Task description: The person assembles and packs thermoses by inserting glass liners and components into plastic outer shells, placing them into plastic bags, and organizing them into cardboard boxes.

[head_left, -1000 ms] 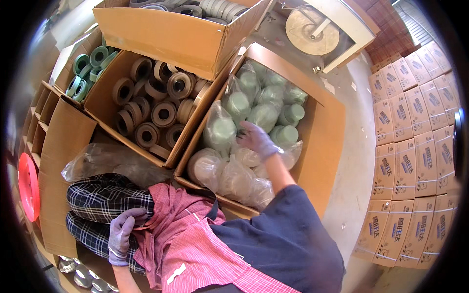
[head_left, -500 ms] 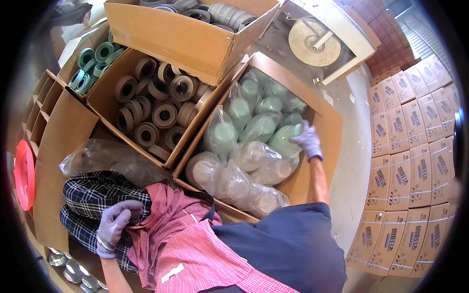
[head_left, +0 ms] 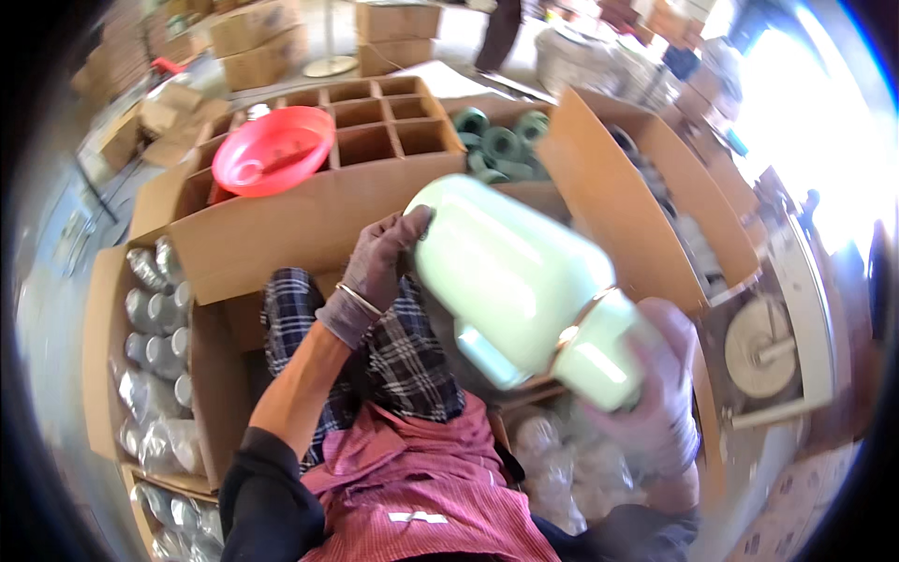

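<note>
Left hand (head_left: 373, 258) grips a mint vacuum flask (head_left: 510, 272) by its base, blurry right hand (head_left: 663, 389) wraps its cap (head_left: 599, 348); carton flap (head_left: 613, 206) kinda crowds it, red basin (head_left: 272, 152) beyond.

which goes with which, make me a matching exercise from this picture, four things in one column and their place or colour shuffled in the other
Column one
1. vacuum flask
2. red plastic basin
3. gloved left hand
4. plaid trousers

Column two
a. at the rounded base
b. dark with white checks
c. pale green, tilted, with its cap toward the lower right
d. on top of the divided carton

Pairs: 1-c, 2-d, 3-a, 4-b
</note>
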Motion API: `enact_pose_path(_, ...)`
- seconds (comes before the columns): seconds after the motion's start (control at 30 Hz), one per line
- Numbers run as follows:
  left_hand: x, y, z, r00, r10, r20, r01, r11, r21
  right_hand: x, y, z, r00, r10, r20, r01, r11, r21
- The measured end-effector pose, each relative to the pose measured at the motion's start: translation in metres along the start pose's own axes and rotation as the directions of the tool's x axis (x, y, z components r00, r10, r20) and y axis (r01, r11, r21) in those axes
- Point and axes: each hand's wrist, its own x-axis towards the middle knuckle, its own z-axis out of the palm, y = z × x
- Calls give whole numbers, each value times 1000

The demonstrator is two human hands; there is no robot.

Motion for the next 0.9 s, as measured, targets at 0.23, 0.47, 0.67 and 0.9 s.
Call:
enact_pose_path(0.23,6,-1,-152,989,25,-146,32,925,380,96,-15,69,492,-867,-80,852,498,-163)
enact_pose_path(0.47,-47,-4,-178,813,405,-418,-371,914,164,288,-22,168,971,-239,13,184,781,596)
enact_pose_path(0.67,-105,-21,-145,991,130,41,-132,989,66,356,-51,342,918,-379,119,320,883,342)
enact_pose_path(0.9,-114,-49,-182,978,152,-143,-187,943,-275,392,-26,317,650,-125,749,168,986,18)
